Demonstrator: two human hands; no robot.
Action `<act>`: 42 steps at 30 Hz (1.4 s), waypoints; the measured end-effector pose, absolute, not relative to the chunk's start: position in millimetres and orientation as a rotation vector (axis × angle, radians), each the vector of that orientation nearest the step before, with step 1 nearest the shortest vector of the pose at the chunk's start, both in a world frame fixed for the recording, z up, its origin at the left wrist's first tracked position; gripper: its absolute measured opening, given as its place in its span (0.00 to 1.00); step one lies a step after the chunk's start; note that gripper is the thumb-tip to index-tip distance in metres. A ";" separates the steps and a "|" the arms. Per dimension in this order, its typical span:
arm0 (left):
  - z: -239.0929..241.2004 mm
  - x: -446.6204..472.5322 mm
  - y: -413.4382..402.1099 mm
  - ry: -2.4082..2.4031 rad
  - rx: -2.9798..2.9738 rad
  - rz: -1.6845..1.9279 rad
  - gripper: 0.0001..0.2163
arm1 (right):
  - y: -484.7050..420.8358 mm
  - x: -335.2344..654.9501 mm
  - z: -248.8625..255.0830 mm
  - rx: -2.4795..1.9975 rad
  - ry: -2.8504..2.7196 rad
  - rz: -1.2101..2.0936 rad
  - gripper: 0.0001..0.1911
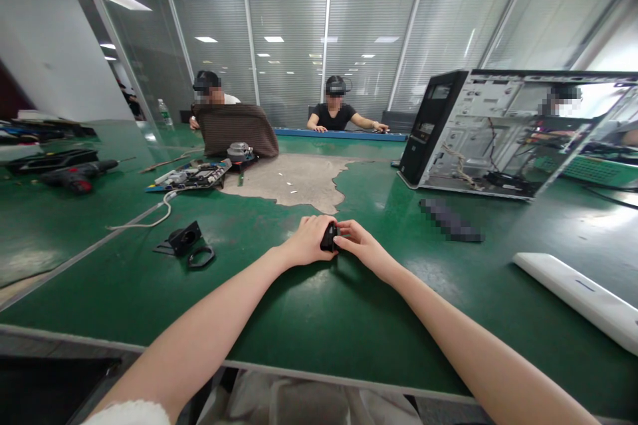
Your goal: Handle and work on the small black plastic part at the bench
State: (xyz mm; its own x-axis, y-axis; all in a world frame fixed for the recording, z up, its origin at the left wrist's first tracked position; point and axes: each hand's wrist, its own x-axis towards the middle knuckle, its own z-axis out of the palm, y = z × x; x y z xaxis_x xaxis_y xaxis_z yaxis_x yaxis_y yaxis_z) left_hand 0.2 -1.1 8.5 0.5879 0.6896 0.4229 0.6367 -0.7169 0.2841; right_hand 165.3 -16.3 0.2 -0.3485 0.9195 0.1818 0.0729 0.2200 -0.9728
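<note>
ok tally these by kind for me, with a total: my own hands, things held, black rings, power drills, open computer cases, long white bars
Own hands: 2, left hand and right hand
Things held: 1, small black part
Black ring: 1
Power drill: 1
Open computer case: 1
Long white bar: 1
Total: 7

- Green tabletop [299, 319], tan worn patch [309, 182]
- Left: cordless drill [74, 177], circuit board [192, 176], black bracket [182, 239], black ring [197, 266] just beside bracket
- Right: open PC case [432, 133], long white casing [573, 295]
</note>
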 end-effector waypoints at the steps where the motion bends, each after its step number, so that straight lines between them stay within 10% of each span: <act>1: 8.5 0.1 -0.9 1.133 2.709 0.784 0.24 | -16.9 165.9 0.9 -0.916 -1.640 1.265 0.16; 42: 5.5 -0.8 1.0 1.136 2.722 0.792 0.25 | -21.3 165.4 3.3 -0.821 -1.634 1.306 0.18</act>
